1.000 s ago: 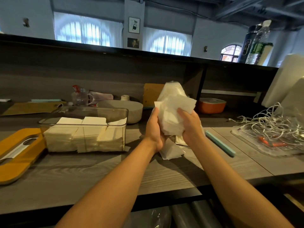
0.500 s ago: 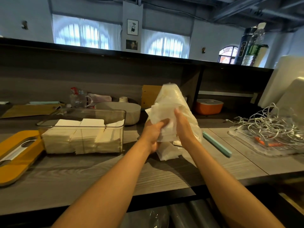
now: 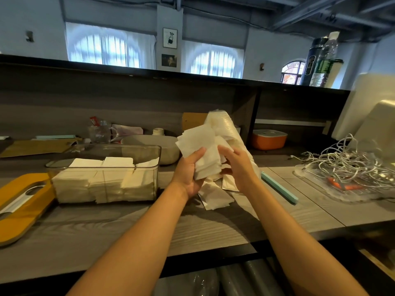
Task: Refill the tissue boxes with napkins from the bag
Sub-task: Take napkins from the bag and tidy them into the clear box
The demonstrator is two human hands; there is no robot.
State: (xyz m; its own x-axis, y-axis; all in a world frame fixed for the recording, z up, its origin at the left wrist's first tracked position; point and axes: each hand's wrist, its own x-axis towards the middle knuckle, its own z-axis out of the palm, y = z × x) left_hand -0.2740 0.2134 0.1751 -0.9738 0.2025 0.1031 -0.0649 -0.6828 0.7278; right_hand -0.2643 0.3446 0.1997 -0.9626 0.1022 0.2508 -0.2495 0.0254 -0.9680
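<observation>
My left hand [image 3: 190, 174] grips a loose, fanned stack of white paper napkins [image 3: 203, 150], thumb across the front and fingers curled behind, holding it up above the grey wood-grain counter [image 3: 128, 227]. My right hand [image 3: 237, 167] is beside it with the fingers spread and lightly bent, fingertips touching the edge of the stack; I cannot tell whether it has hold of anything. Just behind both hands stands the crinkled, translucent plastic bag [image 3: 224, 124], upright and glossy. A few flat square napkins [image 3: 213, 197] lie on the counter under my wrists. To the left sits the clear rectangular tissue box [image 3: 102, 174], its lid off, with three neat white stacks side by side inside. Its rounded yellow lid [image 3: 23, 204] lies flat just left of it. A slim teal bar [image 3: 277, 189] lies to the right, near a tangle of white cables [image 3: 346, 163].
</observation>
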